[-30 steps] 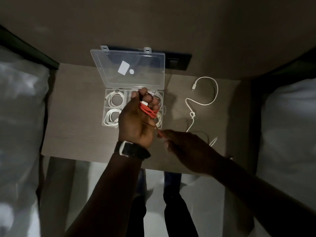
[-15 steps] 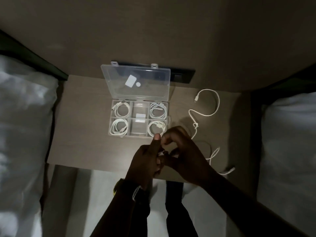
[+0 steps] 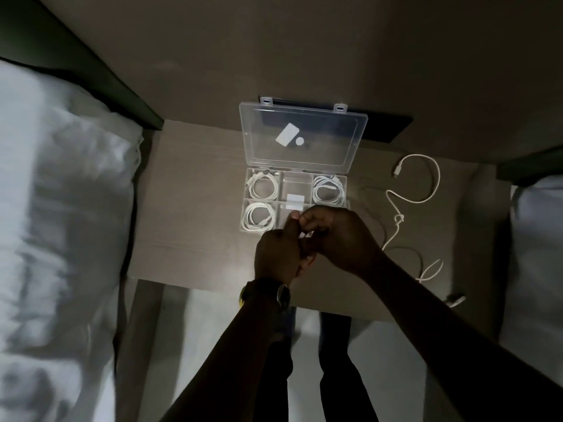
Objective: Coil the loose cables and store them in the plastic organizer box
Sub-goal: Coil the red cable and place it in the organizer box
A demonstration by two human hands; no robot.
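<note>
The clear plastic organizer box [image 3: 307, 173] stands open on a small wooden table [image 3: 195, 214], its lid [image 3: 304, 132] tipped back against the wall. White coiled cables fill the far-left [image 3: 263, 188], near-left [image 3: 258, 217] and far-right [image 3: 330, 190] compartments. My left hand [image 3: 277, 254] and my right hand [image 3: 344, 236] are pressed together over the box's near-right corner, fingers closed. The orange cable seen earlier is hidden inside them. A loose white cable [image 3: 426, 184] with a knot lies on the table to the right.
A thin dark cable [image 3: 409, 249] loops on the table near my right wrist. A small plug [image 3: 455, 298] hangs off the table's right front corner. White bedding [image 3: 61, 223] flanks the table on both sides. A black wall panel [image 3: 388, 126] sits behind the lid.
My left hand came down from over the box with the orange coil. Both hands closed together at the box's near-right corner, hiding the cable. The view shifted.
</note>
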